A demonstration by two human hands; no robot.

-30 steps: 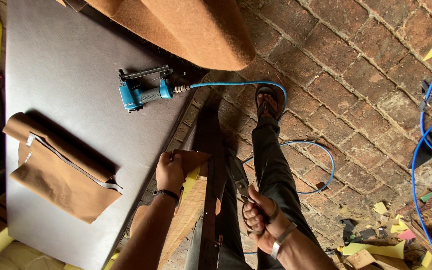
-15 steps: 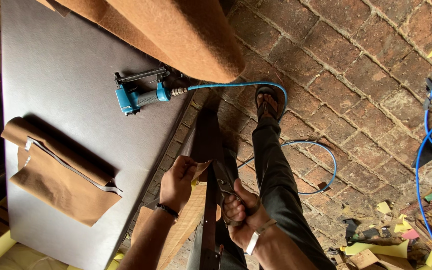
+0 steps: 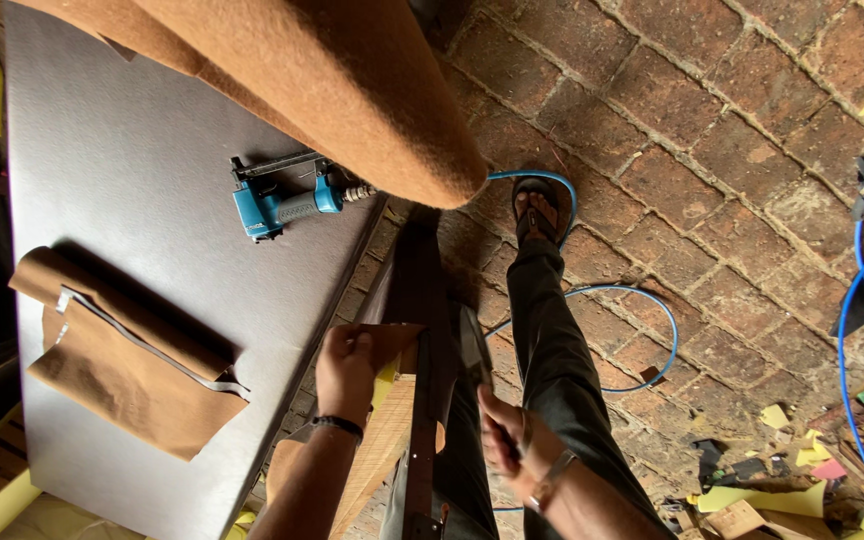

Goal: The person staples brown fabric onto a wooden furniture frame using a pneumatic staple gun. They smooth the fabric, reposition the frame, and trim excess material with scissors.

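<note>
A brown fabric flap is pinched by the left hand over a padded wooden piece. At four o'clock, the right hand is clenched, apparently around a dark tool. Trimming seems underway; steady tension is needed next.

Soft even daylight, faint shadows beside objects, dim left edge, slight blur low down

Left hand on brown fabric; blue stapler nearby
</note>
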